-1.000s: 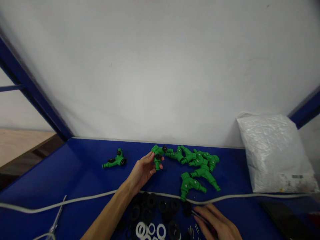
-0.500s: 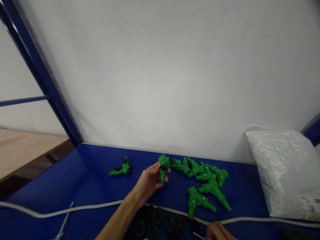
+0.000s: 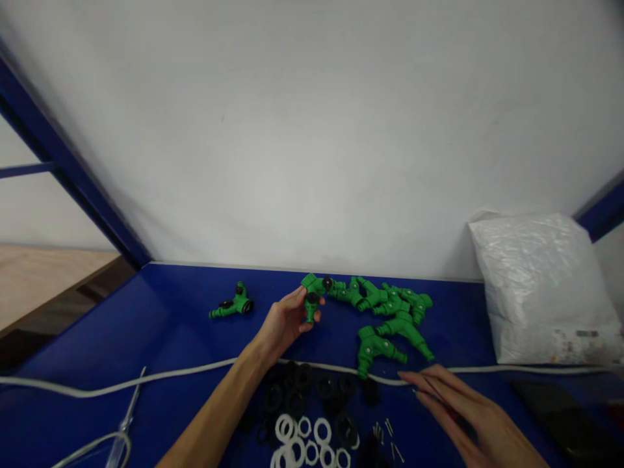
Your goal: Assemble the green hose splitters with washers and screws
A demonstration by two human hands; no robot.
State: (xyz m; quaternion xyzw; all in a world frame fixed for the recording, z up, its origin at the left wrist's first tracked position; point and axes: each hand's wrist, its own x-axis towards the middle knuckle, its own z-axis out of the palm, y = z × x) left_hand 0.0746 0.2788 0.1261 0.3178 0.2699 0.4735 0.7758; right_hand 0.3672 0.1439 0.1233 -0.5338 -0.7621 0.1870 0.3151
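My left hand point(image 3: 287, 316) is closed around a green two-way hose splitter point(image 3: 314, 287) with black knobs, holding it above the blue table. Low on the right, my right hand point(image 3: 453, 403) has its fingers pressed together around a slim screwdriver point(image 3: 451, 411); its handle looks dark and partly red, mostly hidden by the palm. Several green splitter bodies without knobs point(image 3: 377, 350) lie in a pile between and beyond the hands. To the left rests another splitter with black knobs point(image 3: 237, 303). Small screws point(image 3: 379, 433) lie left of my right hand.
Black rings point(image 3: 326, 386) and white rings point(image 3: 322, 431) are spread at the near middle. A white cable point(image 3: 185, 372) crosses the table. A clear-handled screwdriver point(image 3: 127, 416) lies left, a white plastic bag point(image 3: 546, 292) right, with a dark flat object point(image 3: 560, 416) below it.
The view has tilted down, showing the white rings and screws. My right hand has come up and further into view with the screwdriver. My left hand keeps its hold on the splitter.
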